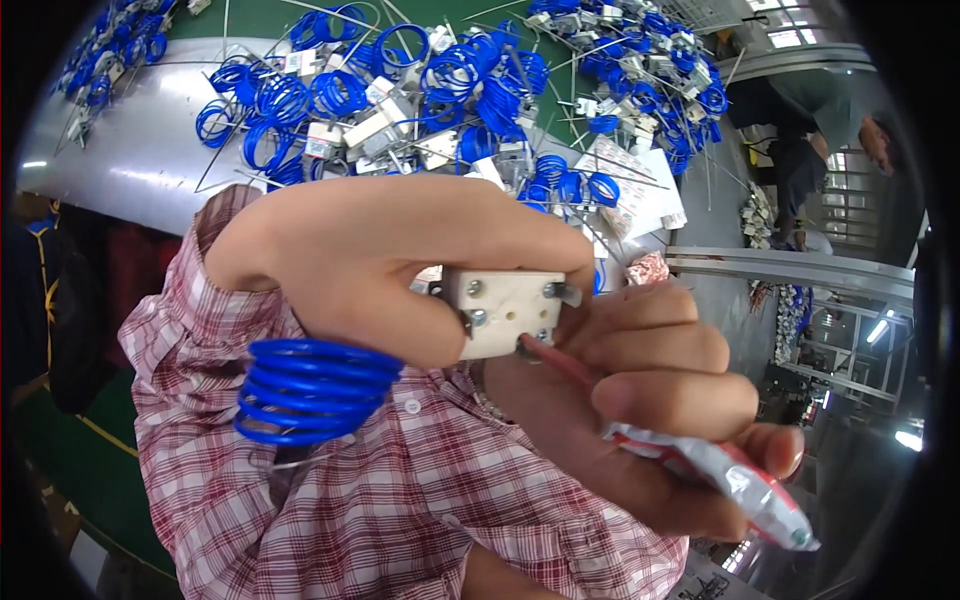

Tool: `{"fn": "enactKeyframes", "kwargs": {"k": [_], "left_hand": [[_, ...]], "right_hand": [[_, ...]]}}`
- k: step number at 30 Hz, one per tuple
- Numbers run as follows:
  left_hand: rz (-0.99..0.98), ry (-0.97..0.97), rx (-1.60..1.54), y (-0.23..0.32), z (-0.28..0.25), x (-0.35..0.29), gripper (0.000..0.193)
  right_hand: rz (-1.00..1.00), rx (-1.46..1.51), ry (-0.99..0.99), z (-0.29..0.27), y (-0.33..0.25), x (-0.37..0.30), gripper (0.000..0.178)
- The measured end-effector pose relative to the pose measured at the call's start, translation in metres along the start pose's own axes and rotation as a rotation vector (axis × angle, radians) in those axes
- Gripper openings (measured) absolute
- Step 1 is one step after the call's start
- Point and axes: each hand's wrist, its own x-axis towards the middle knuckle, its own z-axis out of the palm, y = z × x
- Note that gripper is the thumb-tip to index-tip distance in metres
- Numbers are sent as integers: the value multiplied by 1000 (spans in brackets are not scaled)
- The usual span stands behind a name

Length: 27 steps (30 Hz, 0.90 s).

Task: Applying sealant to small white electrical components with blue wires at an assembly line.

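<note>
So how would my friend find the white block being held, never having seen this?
Start at the checked shirt, then go up to the left hand reaching across. That hand pinches the white block. Unlike the other blocks heaped beyond, it's held up close, with screws facing you.

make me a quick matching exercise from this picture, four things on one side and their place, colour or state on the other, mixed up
Things
1. white block
2. loose coil nearest the shirt
3. right hand
4. shirt

Descriptions
A. red and white checks
B. closed around a red-and-silver item
C. gripped by the left hand, screws showing
D. blue, several stacked loops

Pairs: 1-C, 2-D, 3-B, 4-A
</note>
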Motion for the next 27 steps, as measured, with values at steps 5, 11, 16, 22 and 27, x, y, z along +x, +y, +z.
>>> {"fn": "enactKeyframes", "kwargs": {"k": [5, 11, 16, 22, 27], "left_hand": [[15, -11, 7, -9, 0, -1, 42], [74, -49, -28, -7, -3, -8, 50], [68, -31, -63, -5, -2, -5, 54], [25, -55, -47, -3, -2, -4, 47], [-22, -47, -88, -2, -5, -3, 44]], "right_hand": [[52, 109, -9, 2, 3, 0, 59], [253, 236, -252, -14, -4, 8, 54], [368, 297, -235, -14, -9, 10, 52], [302, 249, -249, -14, -5, 8, 56], [262, 136, -577, -16, -5, 18, 58]]}}
